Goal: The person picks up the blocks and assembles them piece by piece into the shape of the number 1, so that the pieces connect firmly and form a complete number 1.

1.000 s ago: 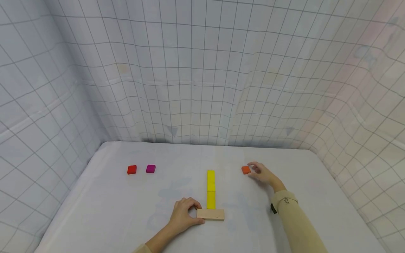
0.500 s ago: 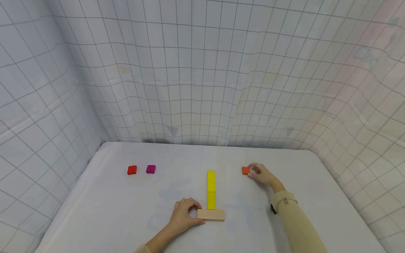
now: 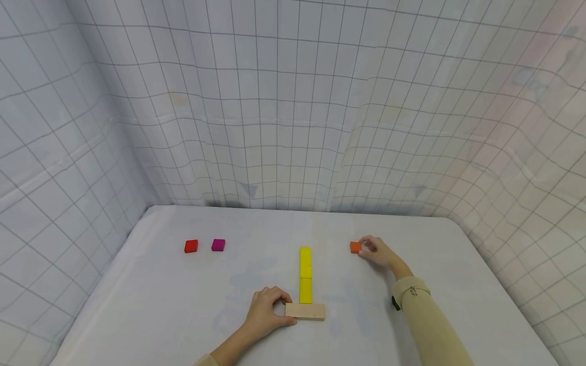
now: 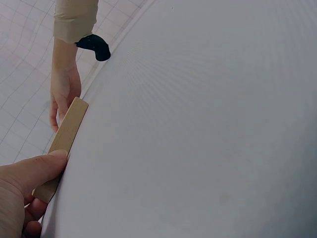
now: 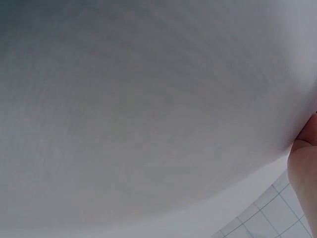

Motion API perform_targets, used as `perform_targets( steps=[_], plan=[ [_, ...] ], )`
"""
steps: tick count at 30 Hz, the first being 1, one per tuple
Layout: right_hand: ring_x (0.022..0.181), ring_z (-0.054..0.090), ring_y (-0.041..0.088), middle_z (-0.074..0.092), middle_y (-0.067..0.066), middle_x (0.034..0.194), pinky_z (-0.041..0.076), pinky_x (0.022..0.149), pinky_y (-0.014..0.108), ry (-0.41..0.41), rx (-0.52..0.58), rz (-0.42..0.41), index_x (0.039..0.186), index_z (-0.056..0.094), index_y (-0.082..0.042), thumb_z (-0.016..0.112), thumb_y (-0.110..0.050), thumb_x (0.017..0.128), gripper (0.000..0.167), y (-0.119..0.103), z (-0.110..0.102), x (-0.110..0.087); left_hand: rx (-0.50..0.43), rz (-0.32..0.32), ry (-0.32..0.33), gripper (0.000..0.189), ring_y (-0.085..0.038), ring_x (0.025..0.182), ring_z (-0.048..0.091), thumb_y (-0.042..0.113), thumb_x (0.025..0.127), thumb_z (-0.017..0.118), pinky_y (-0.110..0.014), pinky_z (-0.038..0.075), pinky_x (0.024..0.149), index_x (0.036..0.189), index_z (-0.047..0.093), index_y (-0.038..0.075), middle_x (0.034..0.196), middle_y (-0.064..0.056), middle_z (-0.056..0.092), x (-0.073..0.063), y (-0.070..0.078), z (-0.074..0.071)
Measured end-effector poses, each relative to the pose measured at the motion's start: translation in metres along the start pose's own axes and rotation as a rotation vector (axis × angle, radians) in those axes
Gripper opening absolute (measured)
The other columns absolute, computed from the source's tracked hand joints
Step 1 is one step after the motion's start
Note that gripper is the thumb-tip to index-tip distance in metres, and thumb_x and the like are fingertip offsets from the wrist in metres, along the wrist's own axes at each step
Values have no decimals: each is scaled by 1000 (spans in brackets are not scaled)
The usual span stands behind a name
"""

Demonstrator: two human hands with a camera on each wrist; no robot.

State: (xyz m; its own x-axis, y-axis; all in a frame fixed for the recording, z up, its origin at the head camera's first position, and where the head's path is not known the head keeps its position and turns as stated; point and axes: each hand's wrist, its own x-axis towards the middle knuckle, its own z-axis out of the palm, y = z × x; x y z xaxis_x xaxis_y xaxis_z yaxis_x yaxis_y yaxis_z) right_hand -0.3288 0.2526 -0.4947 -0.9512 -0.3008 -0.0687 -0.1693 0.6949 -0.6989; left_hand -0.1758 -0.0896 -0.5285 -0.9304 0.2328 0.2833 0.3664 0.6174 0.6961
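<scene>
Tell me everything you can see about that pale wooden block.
The block is a plain, pale tan oblong, seemingly bare wood, with straight edges. It lies crosswise on the white table, at the near end of the yellow strip; whether they touch is unclear. The left hand pinches its left end.
</scene>
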Motion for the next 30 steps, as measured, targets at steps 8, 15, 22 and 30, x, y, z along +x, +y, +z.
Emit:
perform_targets(
  steps=[8,15,22,30],
  plan=[
    [105,44,37,47,23,116,35,90,52,10,17,-2,113,50,-4,60,-19,88,31,0,1,4,-2,7,-4,37,-1,71,37,38,55,84,-29,30,72,82,62,26,78,20,52,4,-7,-2],
    [102,47,36,51,20,109,36,89,52,12,35,-35,114,48,-2,58,-16,89,31,-4,0,9,-2,26,1,37,-1,71,37,38,55,84,-28,29,71,82,62,25,77,19,53,8,-13,-4],
    [98,49,33,51,17,102,39,86,47,19,39,-85,114,47,-2,58,-14,89,30,-19,5,15,5,37,-3,38,-1,71,36,38,55,84,-28,29,70,82,62,25,77,20,52,12,-17,-5],
    [89,51,27,52,15,96,41,76,36,10,55,-119,114,47,0,59,-12,89,30,-37,15,31,-1,37,-20,38,-1,71,36,40,56,84,-29,29,70,83,63,23,78,18,54,17,-21,-9]
  ],
)
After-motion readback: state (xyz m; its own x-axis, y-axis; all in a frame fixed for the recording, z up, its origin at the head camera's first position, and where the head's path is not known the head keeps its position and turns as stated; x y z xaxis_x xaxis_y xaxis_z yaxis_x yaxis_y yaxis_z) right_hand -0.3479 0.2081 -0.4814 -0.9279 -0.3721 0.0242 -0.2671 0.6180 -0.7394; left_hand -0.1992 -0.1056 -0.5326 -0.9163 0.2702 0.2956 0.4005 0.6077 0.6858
